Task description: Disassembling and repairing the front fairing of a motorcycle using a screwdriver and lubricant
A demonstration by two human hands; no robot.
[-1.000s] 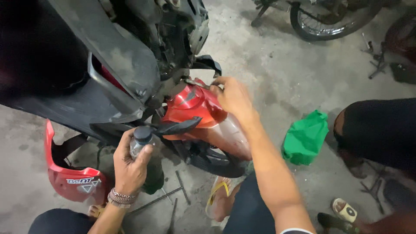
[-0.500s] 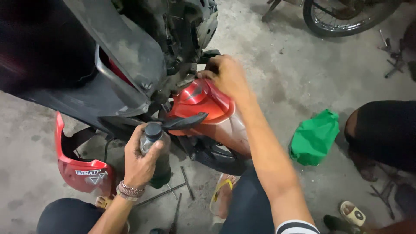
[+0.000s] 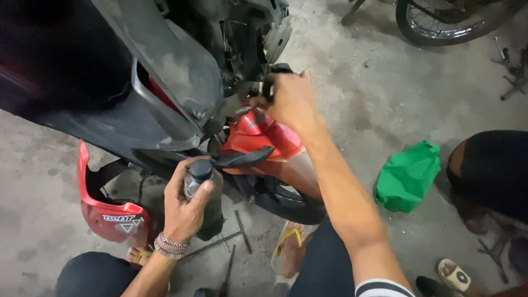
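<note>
My left hand (image 3: 184, 206) is closed around a small clear bottle with a black cap (image 3: 199, 175), held upright below the scooter's dark body panel (image 3: 165, 71). My right hand (image 3: 290, 99) reaches forward above the red front fender (image 3: 261, 135) and grips a dark part near the scooter's front fork. The front wheel (image 3: 278, 198) sits under the fender. A bead bracelet is on my left wrist.
A detached red body panel (image 3: 107, 214) lies on the concrete at left. T-handle tools (image 3: 231, 236) lie on the floor by my foot in a yellow sandal (image 3: 289, 242). A green bag (image 3: 410, 176) sits at right beside another person's knee (image 3: 489, 170). Another motorcycle's wheel (image 3: 440, 25) stands at the top right.
My right hand has moved up from the red fender to the dark part by the fork. My left hand with the bottle stays about where it was.
</note>
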